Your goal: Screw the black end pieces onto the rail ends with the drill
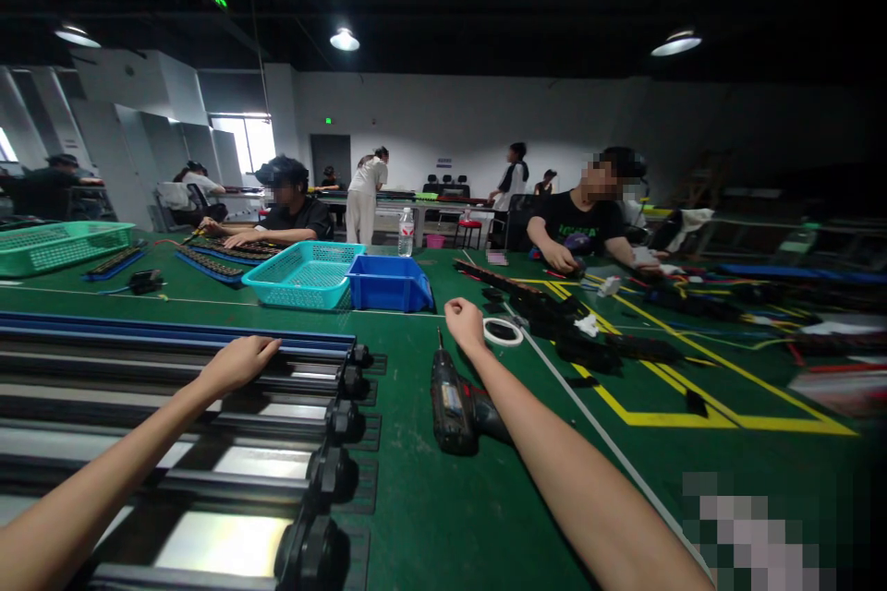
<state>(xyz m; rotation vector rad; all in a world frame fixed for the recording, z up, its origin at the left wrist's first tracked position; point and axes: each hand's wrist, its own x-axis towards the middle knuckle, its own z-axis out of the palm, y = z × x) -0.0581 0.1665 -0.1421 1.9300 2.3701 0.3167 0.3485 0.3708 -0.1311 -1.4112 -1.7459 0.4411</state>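
My left hand (241, 362) hovers over or rests on a row of long bars (125, 420) with dark and shiny strips; contact is unclear. Its fingers look curled together, and their inner side is hidden. In front of the blue bin (392, 284), my right hand (466, 325) is closed with bent fingers; anything inside is too small or hidden to name. Below that hand a cordless drill (454, 402) lies on the green table, its bit pointing away from me and its grip partly behind my right forearm. Black round end fittings (333, 471) cap the bars.
A turquoise basket (301, 277) adjoins the blue bin, with a water bottle (406, 233) behind. Another basket (62, 245) stands far left. A white tape ring (503, 332) lies right of my hand, near black parts (589, 337) and yellow lines. Two people work across the table.
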